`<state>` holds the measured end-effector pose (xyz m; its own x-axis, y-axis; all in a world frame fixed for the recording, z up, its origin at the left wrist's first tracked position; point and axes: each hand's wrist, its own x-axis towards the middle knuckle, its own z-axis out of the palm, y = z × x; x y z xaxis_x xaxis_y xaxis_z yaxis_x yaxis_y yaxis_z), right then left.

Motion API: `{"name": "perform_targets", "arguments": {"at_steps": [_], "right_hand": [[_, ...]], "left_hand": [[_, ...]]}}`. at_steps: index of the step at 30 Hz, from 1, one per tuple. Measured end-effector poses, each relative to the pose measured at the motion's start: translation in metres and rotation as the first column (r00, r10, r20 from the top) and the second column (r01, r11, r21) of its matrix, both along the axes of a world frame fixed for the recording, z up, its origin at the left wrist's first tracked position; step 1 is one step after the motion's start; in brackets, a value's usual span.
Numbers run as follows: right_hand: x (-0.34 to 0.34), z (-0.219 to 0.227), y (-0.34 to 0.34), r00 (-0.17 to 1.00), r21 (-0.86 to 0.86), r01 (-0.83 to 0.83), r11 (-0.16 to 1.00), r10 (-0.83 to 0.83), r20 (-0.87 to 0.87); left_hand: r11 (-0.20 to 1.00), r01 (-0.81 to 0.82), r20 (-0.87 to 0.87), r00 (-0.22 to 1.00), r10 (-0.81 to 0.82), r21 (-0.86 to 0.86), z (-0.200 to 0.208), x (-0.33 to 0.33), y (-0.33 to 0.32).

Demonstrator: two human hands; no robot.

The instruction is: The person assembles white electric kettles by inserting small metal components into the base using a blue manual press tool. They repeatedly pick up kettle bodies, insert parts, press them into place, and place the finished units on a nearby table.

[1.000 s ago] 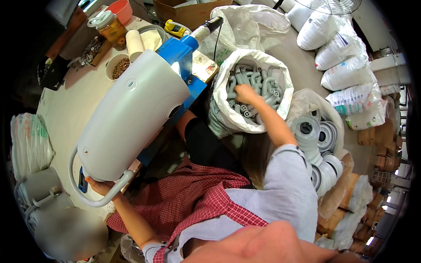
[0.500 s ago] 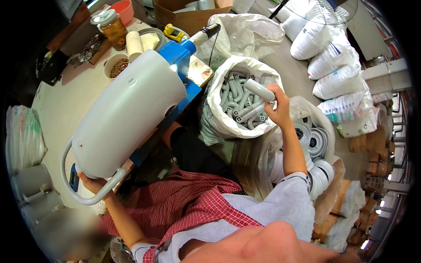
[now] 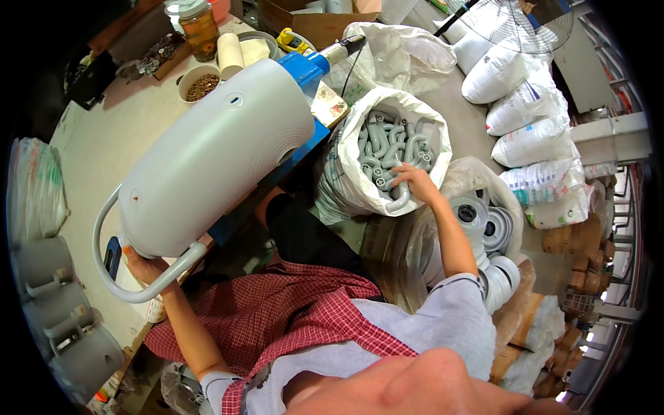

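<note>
A large light-grey plastic barrel (image 3: 214,152) lies tilted across a blue fixture (image 3: 304,76) at the table's edge. A curved grey handle (image 3: 131,296) loops from its near end. My left hand (image 3: 145,268) grips that near end, inside the loop, with part of the fingers hidden. To the right stands a white woven sack (image 3: 346,155) full of grey curved plastic tubes (image 3: 377,135). Down in the sack mouth, my right hand (image 3: 417,183) lies on the tubes with its fingers apart. One bent tube (image 3: 400,200) is just below the fingers, seemingly not gripped.
Beside the sack, a clear bag (image 3: 453,183) holds round grey parts (image 3: 498,225). A bowl of small brown pieces (image 3: 200,84), a jar (image 3: 198,31) and a yellow tape measure (image 3: 294,41) are on the table. White sacks (image 3: 522,104) line the right, under a fan (image 3: 515,24).
My right hand has gone down and left into the sack; the tube it held up is no longer raised. The barrel appears shifted slightly right and up in the view, with my left hand still on it.
</note>
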<state>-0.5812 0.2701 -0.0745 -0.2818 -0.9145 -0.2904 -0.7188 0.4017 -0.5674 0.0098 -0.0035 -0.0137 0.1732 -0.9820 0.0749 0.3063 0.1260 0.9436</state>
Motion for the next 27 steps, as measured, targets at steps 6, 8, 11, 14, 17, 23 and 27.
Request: {"name": "perform_targets", "arguments": {"at_steps": [6, 8, 11, 14, 17, 23, 27], "right_hand": [[-0.006, -0.049, -0.060, 0.925, 0.161, 0.280, 0.947, -0.221, -0.308], [-0.024, -0.028, -0.066, 0.955, 0.103, 0.197, 0.975, -0.168, -0.244], [-0.055, 0.048, -0.094, 0.793, -0.401, 0.027, 0.916, -0.264, -0.549], [0.098, 0.222, -0.195, 0.703, -0.487, -0.466, 0.739, -0.024, -0.710], [0.249, 0.316, -0.232, 0.703, -0.489, -0.678, 0.549, 0.292, -0.648], [0.359, 0.320, -0.278, 0.328, -0.231, -0.944, 0.234, 0.617, -0.715], [0.365, 0.311, -0.293, 0.280, -0.105, -0.954, 0.281, 0.709, -0.648]], "left_hand": [[0.997, -0.075, 0.163, 0.984, 0.078, -0.022, -0.034, 0.038, -0.007], [0.988, -0.143, 0.261, 0.953, 0.152, -0.056, -0.003, -0.002, -0.002], [0.997, 0.050, 0.268, 0.961, -0.063, 0.055, 0.015, -0.025, 0.000], [0.996, 0.081, 0.148, 0.986, -0.073, -0.048, 0.011, -0.017, 0.005], [0.993, 0.075, 0.195, 0.979, -0.056, -0.090, 0.012, -0.015, 0.008], [0.979, 0.069, 0.284, 0.959, -0.012, -0.192, 0.024, -0.018, 0.006], [0.974, 0.040, 0.308, 0.951, 0.033, -0.225, 0.025, -0.022, 0.004]]}}
